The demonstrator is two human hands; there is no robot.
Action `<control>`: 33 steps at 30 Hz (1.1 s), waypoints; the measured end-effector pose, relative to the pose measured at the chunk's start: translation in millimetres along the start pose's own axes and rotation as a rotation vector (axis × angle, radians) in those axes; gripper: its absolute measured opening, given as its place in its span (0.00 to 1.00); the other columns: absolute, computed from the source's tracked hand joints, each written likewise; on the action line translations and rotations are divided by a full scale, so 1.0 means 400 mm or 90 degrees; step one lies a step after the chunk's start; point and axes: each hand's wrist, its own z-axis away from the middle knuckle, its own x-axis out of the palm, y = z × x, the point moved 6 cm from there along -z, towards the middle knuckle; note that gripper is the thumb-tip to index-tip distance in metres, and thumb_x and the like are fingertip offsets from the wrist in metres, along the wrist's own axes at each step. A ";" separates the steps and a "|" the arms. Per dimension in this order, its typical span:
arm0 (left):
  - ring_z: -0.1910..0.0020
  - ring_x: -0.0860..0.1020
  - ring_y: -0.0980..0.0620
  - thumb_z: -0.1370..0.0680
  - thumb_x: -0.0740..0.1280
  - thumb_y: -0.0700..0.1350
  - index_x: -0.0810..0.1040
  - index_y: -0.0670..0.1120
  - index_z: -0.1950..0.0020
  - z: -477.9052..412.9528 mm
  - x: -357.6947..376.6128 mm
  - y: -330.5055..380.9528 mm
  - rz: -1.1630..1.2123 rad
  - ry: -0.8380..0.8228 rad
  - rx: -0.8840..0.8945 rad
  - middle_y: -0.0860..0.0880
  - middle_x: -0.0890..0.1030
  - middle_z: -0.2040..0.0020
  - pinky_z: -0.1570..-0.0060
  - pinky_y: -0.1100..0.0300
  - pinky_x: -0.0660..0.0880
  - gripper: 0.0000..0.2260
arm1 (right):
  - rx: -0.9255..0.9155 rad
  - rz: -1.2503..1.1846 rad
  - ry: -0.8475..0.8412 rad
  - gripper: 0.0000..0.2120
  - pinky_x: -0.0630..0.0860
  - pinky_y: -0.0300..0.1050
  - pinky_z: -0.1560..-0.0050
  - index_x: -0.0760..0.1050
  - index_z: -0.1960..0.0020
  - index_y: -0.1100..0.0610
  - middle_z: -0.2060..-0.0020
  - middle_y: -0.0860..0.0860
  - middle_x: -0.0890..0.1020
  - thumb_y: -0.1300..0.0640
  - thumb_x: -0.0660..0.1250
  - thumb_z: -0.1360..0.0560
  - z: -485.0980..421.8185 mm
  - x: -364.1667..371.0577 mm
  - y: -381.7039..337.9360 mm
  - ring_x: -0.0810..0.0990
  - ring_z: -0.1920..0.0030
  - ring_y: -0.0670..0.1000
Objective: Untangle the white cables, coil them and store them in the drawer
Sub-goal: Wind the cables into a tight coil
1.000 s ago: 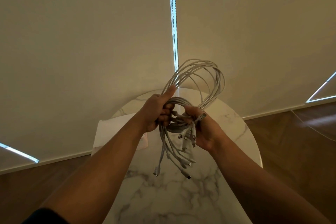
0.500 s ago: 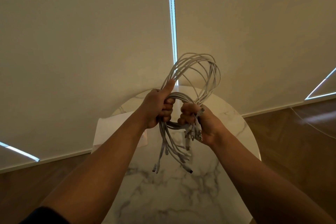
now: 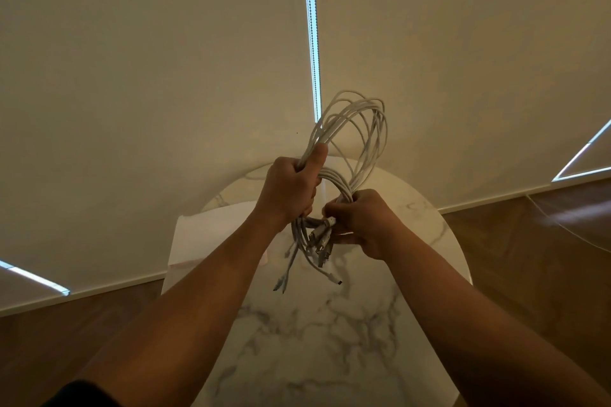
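A bundle of several white cables is held in the air above a round marble table. It forms a tall loop that rises in front of the blinds. My left hand grips the left side of the loop, thumb pressed along the strands. My right hand pinches the strands and plug ends low on the right side. Several loose ends with plugs dangle below both hands, just above the tabletop. No drawer is in view.
A white sheet of paper lies on the table's left side, partly under my left forearm. Cream roller blinds with a bead chain hang behind. Wooden floor surrounds the table.
Both hands have lifted the bundle a little higher. My right hand has slid closer to the left hand and gathered the plug ends; the loop is narrower and more upright.
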 end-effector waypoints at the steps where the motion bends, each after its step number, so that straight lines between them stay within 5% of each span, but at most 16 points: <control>1: 0.80 0.62 0.51 0.21 0.61 0.60 0.64 0.50 0.75 0.001 0.004 -0.001 -0.027 0.006 0.016 0.50 0.64 0.78 0.76 0.60 0.63 0.26 | 0.012 0.041 0.003 0.06 0.83 0.59 0.54 0.77 0.55 0.66 0.61 0.63 0.83 0.63 0.72 0.27 -0.002 -0.004 0.002 0.85 0.56 0.64; 4: 0.80 0.65 0.51 0.21 0.60 0.60 0.67 0.46 0.74 0.002 0.011 -0.002 -0.131 0.042 0.073 0.49 0.66 0.78 0.75 0.58 0.66 0.26 | 0.064 0.136 -0.019 0.13 0.83 0.59 0.56 0.78 0.55 0.67 0.61 0.64 0.84 0.55 0.71 0.25 0.002 -0.005 0.014 0.85 0.60 0.63; 9: 0.81 0.66 0.55 0.19 0.61 0.55 0.66 0.47 0.76 0.008 0.023 0.002 -0.242 0.089 0.163 0.52 0.66 0.80 0.77 0.69 0.62 0.26 | 0.151 0.279 -0.056 0.21 0.84 0.53 0.61 0.77 0.56 0.65 0.63 0.61 0.84 0.45 0.67 0.22 0.018 -0.008 0.040 0.85 0.65 0.60; 15: 0.80 0.68 0.56 0.19 0.62 0.55 0.64 0.49 0.76 0.005 0.035 -0.020 -0.255 0.099 0.157 0.53 0.65 0.80 0.76 0.69 0.63 0.26 | 0.130 0.166 -0.050 0.12 0.83 0.59 0.58 0.76 0.51 0.69 0.59 0.66 0.83 0.58 0.68 0.23 -0.004 -0.017 0.044 0.84 0.61 0.63; 22: 0.80 0.68 0.56 0.19 0.61 0.56 0.66 0.48 0.76 -0.012 0.029 -0.053 -0.258 0.108 0.138 0.53 0.67 0.80 0.77 0.69 0.64 0.26 | 0.115 0.017 -0.045 0.10 0.82 0.51 0.62 0.77 0.52 0.72 0.66 0.61 0.80 0.63 0.65 0.21 -0.010 0.010 0.069 0.81 0.68 0.57; 29: 0.79 0.71 0.60 0.19 0.61 0.54 0.65 0.50 0.76 -0.020 0.009 -0.076 -0.299 0.148 0.134 0.55 0.67 0.80 0.76 0.71 0.64 0.25 | 0.139 0.034 -0.013 0.16 0.65 0.42 0.72 0.72 0.64 0.63 0.75 0.56 0.71 0.57 0.65 0.21 0.015 0.028 0.085 0.66 0.77 0.52; 33: 0.78 0.72 0.63 0.18 0.61 0.53 0.66 0.50 0.74 -0.025 0.016 -0.091 -0.316 0.152 0.129 0.54 0.68 0.78 0.76 0.72 0.65 0.24 | 0.154 -0.062 0.048 0.16 0.67 0.40 0.76 0.76 0.63 0.66 0.75 0.56 0.74 0.56 0.68 0.22 0.044 0.042 0.100 0.68 0.78 0.51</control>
